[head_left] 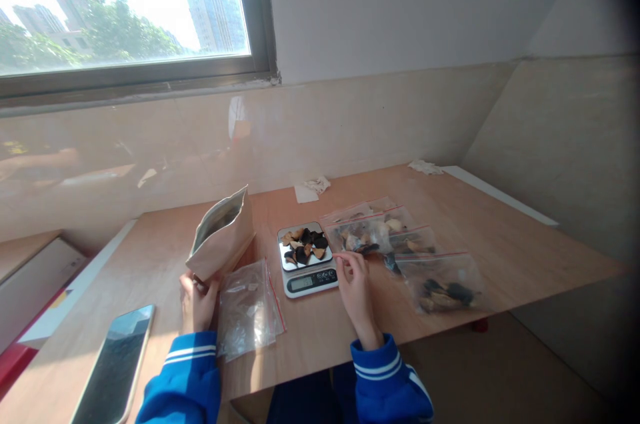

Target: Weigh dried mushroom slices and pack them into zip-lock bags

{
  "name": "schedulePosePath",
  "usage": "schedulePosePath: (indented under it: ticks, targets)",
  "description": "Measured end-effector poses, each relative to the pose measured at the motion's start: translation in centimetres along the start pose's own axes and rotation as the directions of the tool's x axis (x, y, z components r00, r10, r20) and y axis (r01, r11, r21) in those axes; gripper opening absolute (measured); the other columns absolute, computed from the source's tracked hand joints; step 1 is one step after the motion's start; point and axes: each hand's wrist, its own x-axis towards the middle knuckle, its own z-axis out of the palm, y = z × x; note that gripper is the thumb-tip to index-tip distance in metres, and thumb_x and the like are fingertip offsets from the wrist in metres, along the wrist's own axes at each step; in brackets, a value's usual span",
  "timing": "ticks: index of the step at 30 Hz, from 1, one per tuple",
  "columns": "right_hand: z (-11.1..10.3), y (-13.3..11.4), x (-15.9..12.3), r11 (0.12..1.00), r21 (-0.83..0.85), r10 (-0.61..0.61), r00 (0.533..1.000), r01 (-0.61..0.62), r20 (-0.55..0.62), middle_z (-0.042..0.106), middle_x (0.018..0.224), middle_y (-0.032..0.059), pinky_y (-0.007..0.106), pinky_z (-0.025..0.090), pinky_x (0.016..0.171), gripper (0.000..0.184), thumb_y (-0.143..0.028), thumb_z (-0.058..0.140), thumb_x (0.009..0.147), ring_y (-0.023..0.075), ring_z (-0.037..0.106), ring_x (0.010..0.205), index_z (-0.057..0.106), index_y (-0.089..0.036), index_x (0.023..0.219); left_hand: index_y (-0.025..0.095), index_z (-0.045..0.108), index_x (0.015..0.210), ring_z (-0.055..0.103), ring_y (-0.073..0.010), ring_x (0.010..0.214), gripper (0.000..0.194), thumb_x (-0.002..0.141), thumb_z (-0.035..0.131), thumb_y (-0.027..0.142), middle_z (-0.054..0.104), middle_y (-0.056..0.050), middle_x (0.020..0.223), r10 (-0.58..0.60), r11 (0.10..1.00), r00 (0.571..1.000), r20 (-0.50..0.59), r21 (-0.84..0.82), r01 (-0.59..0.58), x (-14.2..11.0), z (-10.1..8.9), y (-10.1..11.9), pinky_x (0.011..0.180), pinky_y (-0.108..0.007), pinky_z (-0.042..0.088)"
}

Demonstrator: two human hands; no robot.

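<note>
A white digital kitchen scale [311, 283] stands on the table, with several brown and black dried pieces [303, 245] spread on its pan. My right hand [355, 281] is at the scale's right edge, its index finger stretched toward the pan and nothing visible in it. At the foot of an upright, open-topped beige paper bag [227, 244], my left hand [199, 297] has its fingers closed around a small dark piece [201, 285]. Between that hand and the scale lie clear zip bags [247, 311] with red seals, flat and apparently without contents.
Several zip bags holding dark and tan pieces [445, 284] lie right of the scale. A smartphone [117, 364] rests at the left front. Crumpled tissue [318, 185] and a second tissue [425, 167] lie along the back. The wooden table [525, 257] meets a tiled wall under a window.
</note>
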Motion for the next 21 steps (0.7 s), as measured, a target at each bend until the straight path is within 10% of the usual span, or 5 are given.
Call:
schedulePosePath:
  ticks: [15,21]
  targets:
    - [-0.2,0.5,-0.2,0.999,0.035,0.034,0.999,-0.034,0.023,0.061,0.098,0.0093,0.039,0.046,0.085,0.025,-0.033,0.042,0.094,0.0234,0.056,0.097,0.064,-0.02,0.095,0.014,0.047,0.114,0.062,-0.0335,0.099,0.063,0.079,0.043,0.066,0.064,-0.017,0.108,-0.123,0.992,0.992,0.025,-0.001,0.123,1.0,-0.3,2.9,0.084,-0.045,0.049]
    - [-0.4,1.0,-0.3,0.998,0.036,0.053,0.998,-0.054,0.022,0.06,0.096,0.0086,0.037,0.045,0.085,0.027,-0.035,0.042,0.095,0.0221,0.056,0.094,0.064,-0.02,0.094,0.006,0.039,0.125,0.05,-0.0351,0.123,0.067,0.081,0.05,0.056,0.052,-0.023,0.129,0.059,0.996,0.993,0.102,-0.066,-0.053,2.8,1.1,3.0,0.102,-0.045,0.042]
